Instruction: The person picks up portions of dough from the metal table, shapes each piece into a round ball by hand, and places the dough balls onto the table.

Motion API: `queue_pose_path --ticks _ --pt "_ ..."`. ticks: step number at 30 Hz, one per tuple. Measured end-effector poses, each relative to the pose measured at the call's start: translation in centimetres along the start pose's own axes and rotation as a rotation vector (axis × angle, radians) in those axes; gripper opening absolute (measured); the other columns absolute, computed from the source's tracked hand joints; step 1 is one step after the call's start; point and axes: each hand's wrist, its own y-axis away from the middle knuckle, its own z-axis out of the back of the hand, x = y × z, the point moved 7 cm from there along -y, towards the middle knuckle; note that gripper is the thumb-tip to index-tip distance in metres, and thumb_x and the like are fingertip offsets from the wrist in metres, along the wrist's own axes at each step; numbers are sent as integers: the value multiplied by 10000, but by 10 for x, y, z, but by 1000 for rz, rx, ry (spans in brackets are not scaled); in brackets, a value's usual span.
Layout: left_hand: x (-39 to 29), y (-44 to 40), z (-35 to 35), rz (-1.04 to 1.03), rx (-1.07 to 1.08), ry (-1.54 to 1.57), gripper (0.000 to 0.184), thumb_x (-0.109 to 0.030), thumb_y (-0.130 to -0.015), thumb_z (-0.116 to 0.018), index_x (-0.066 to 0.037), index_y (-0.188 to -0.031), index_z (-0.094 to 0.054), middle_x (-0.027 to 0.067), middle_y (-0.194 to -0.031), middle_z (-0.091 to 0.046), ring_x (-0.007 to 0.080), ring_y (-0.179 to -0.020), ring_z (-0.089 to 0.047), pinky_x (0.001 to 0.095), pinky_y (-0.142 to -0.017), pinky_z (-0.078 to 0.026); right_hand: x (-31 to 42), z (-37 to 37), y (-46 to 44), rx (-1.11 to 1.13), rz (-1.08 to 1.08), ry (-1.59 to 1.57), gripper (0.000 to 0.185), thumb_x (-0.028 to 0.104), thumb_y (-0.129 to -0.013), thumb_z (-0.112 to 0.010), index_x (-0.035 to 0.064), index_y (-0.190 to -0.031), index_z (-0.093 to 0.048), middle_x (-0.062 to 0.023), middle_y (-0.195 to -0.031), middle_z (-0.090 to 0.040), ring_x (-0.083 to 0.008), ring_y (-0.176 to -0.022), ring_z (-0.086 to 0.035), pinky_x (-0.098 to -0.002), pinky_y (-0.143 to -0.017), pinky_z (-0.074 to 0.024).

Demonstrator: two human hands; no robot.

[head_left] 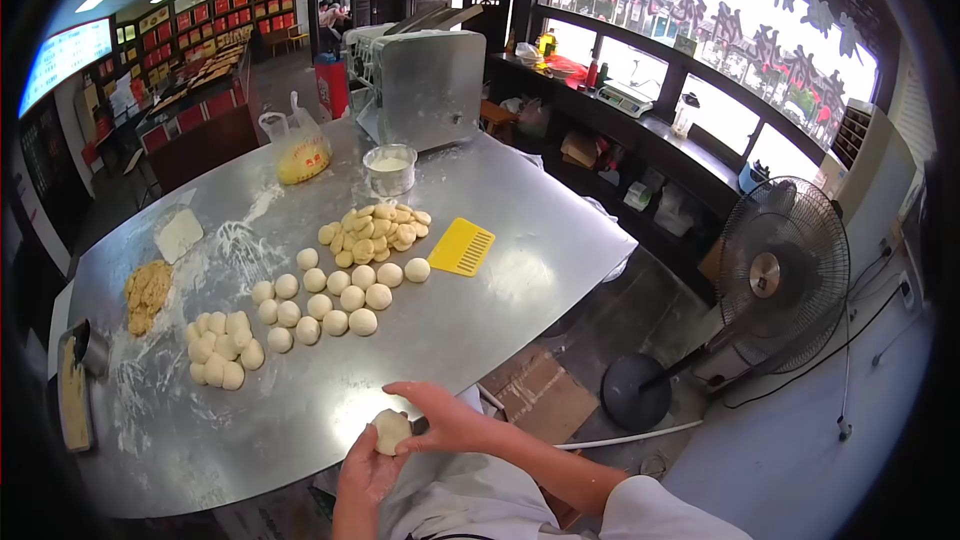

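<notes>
The dough piece (392, 432) is at the near edge of the metal table (500, 305), held in front of the body. The left hand (368, 472) cups it from the near left. The right hand (452, 425) is spread wide, its thumb at the dough's right edge and its index finger extended clear of it; whether the remaining fingers bear on it cannot be told.

Handling: probably light, soft and easily dented; support from below, and apply fingertips at the rim—firm pinching may thin or tear it.

Surroundings: dough balls (363, 322) stand in rows farther in, between the hands and the pile of yellowish pieces (372, 233). A yellow scraper (462, 246) lies right of that pile; a metal container (389, 178) stands beyond—both outside the immediate working space. Clustered dough pieces (222, 348) occupy the left.
</notes>
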Motion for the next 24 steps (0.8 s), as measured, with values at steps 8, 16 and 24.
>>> queue_pose_path --ticks 8,16,24 --pt "17 -1 14 -93 -182 -529 421 -238 -1075 -588 -4 -1420 -523 165 -1365 -632 319 -1262 -640 454 -988 -588 -1 -38 16 52 152 45 591 301 -856 -828 12 -1283 -540 -179 -1179 -673 -396 -1157 -625 -470 -1002 -482" --pt "10 64 -107 212 -42 -123 402 -70 -1011 -533 -24 -1410 -509 113 -1363 -613 273 -1212 -659 445 -1007 -587 25 -34 26 135 -88 -580 617 143 -969 -688 105 -1520 -413 -145 -1321 -668 -336 -1259 -637 -445 -1078 -496" --pt "14 33 35 179 30 5 442 -296 -1134 -506 4 -1457 -531 158 -1361 -652 301 -1192 -662 426 -1040 -559 21 -36 31 8 -104 -546 1097 145 -864 -826 114 -1702 -118 -199 -1666 -373 -358 -1481 -451 -432 -1184 -442"
